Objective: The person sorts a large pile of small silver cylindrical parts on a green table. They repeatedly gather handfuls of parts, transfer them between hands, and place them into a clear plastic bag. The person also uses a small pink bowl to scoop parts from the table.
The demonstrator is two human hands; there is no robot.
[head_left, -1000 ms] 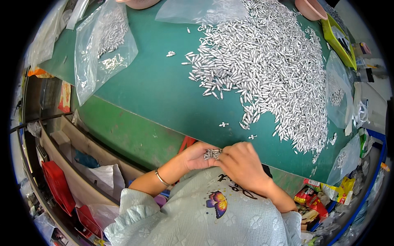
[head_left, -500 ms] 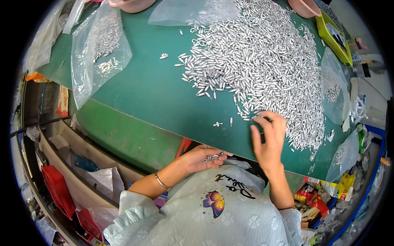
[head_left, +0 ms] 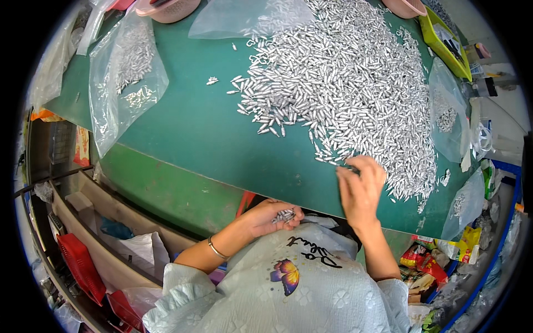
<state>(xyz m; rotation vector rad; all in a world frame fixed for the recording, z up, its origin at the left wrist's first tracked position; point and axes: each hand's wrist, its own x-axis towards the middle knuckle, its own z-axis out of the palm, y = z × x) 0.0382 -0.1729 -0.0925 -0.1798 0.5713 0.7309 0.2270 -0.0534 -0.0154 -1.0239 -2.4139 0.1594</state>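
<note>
Left hand (head_left: 265,217) cupped around small metal parts (head_left: 284,216) beside table's (head_left: 194,122) near edge; loosened grasp could spill some to floor (head_left: 161,188). Right hand (head_left: 362,191), half curled, at near fringe of silver pile (head_left: 344,94) on table's right side; cannot tell if it grips any.

left hand (head_left: 265,218) cups silvery pieces (head_left: 283,216); right hand (head_left: 362,187) perhaps touches the pile (head_left: 344,94).

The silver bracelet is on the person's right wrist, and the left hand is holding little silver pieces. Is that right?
Not quite: the silver bracelet is on the left wrist, not the right, as the head view shows. The left hand is indeed holding little silver pieces.
</note>
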